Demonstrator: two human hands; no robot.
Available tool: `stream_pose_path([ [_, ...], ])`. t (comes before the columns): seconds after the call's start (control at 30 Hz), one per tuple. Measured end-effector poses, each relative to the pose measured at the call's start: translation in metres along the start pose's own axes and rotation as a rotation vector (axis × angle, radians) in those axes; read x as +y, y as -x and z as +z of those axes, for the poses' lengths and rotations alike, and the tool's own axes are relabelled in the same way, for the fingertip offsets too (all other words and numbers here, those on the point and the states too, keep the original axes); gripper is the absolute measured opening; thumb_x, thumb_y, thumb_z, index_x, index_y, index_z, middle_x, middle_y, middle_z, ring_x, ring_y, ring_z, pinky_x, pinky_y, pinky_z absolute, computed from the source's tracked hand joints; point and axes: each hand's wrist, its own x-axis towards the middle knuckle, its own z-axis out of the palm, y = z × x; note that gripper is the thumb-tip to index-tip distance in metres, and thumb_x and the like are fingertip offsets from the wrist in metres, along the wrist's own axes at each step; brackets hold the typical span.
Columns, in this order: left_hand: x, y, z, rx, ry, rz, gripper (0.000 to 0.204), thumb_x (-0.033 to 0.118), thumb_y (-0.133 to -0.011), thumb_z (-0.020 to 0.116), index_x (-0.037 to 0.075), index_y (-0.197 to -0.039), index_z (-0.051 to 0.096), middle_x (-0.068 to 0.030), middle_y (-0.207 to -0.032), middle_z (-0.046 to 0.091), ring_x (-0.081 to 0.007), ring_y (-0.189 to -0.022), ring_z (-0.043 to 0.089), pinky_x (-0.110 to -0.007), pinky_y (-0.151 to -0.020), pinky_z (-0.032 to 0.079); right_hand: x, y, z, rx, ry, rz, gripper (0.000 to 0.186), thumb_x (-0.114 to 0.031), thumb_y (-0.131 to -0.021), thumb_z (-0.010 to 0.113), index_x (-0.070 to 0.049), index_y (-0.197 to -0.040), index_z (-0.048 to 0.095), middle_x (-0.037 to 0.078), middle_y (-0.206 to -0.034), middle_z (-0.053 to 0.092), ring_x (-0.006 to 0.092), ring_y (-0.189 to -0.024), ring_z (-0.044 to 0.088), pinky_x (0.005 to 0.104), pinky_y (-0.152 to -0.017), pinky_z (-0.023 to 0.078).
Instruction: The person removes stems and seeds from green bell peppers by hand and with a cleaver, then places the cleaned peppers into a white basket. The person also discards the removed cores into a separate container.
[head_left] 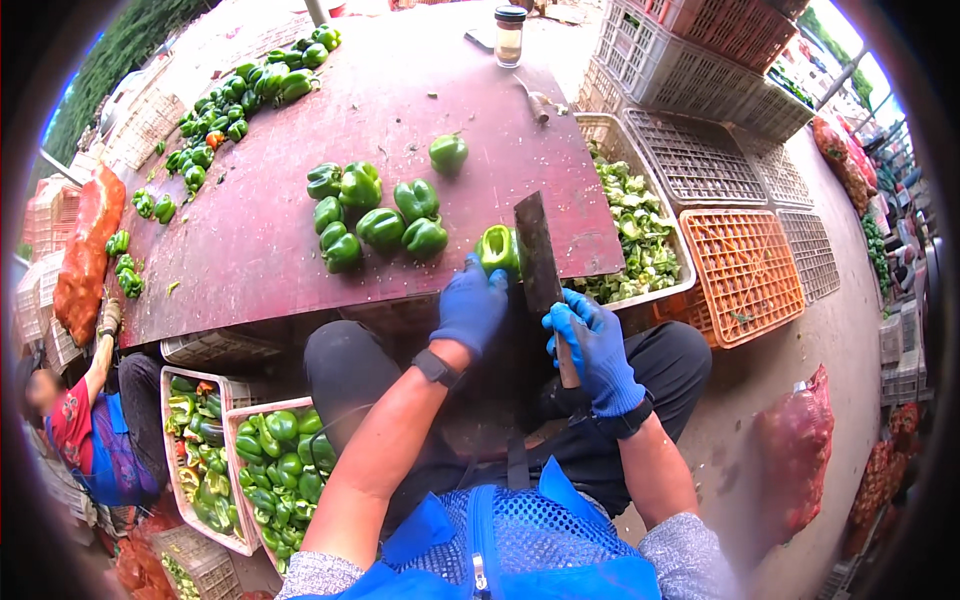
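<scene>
Sitting by the near edge of the dull-red, flat-topped counter point(240, 280) in the head view, a cut-open green bell pepper point(494, 249) with a pale hollow inside lies just beyond the fingertips of the person's blue-gloved left hand point(472, 305), between that hand and a dark, broad-bladed steel cleaver point(540, 255). The left hand is nearer to it. The right hand point(590, 348), gloved in blue, has its grip wrapped around the cleaver's handle; the blade's long axis runs away from the person, tilting slightly leftward, just right of the pepper.

The left grip's fingertips touch the pepper's near side, but whether they clamp it cannot be told, since its underside is hidden. The blade covers the pepper's right edge, so contact between steel and flesh is unclear. A co-worker point(90, 440) at the left rim is distorted.
</scene>
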Motion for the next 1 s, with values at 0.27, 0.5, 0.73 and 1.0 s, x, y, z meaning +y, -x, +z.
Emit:
stream_pose_path([
  [0.27, 0.005, 0.001, -0.001, -0.033, -0.044, -0.029, 0.048, 0.031, -0.097, 0.060, -0.006, -0.128, 0.057, -0.0298, -0.095, 0.069, -0.0453, -0.092, 0.069, -0.053, -0.081, 0.053, 0.010, -0.002, -0.001, -0.008, -0.012, -0.011, 0.040, -0.029, -0.099, 0.066, -0.002, -0.128, 0.060, 0.001, -0.088, 0.064, 0.0095, -0.063, 0.060, 0.0250, -0.053, 0.049],
  [0.5, 0.003, 0.003, -0.004, -0.012, -0.096, 0.057, 0.045, 0.031, -0.097, 0.060, -0.006, -0.123, 0.057, -0.0271, -0.092, 0.069, -0.0445, -0.086, 0.069, -0.052, -0.077, 0.054, -0.005, -0.006, -0.001, -0.008, 0.094, 0.005, 0.032, -0.029, -0.100, 0.064, -0.003, -0.118, 0.062, 0.001, -0.085, 0.063, 0.0089, -0.062, 0.059, 0.0247, -0.053, 0.049],
  [0.73, 0.000, 0.002, -0.001, -0.030, -0.142, 0.069, 0.047, 0.029, -0.097, 0.060, -0.006, -0.128, 0.055, -0.0263, -0.091, 0.070, -0.0435, -0.083, 0.070, -0.052, -0.074, 0.055, 0.001, -0.035, 0.005, -0.041, 0.257, 0.013, 0.029, -0.036, -0.101, 0.064, -0.007, -0.099, 0.063, 0.000, -0.078, 0.062, 0.0096, -0.058, 0.058, 0.0267, -0.049, 0.048],
  [1.0, 0.003, 0.002, 0.000, -0.021, -0.121, 0.026, 0.049, 0.031, -0.096, 0.061, -0.003, -0.131, 0.054, -0.0263, -0.093, 0.070, -0.0437, -0.086, 0.070, -0.052, -0.077, 0.056, 0.028, -0.067, 0.012, 0.000, 0.387, 0.021, 0.030, -0.036, -0.101, 0.063, -0.008, -0.093, 0.063, 0.001, -0.075, 0.061, 0.0111, -0.056, 0.058, 0.0287, -0.047, 0.048],
])
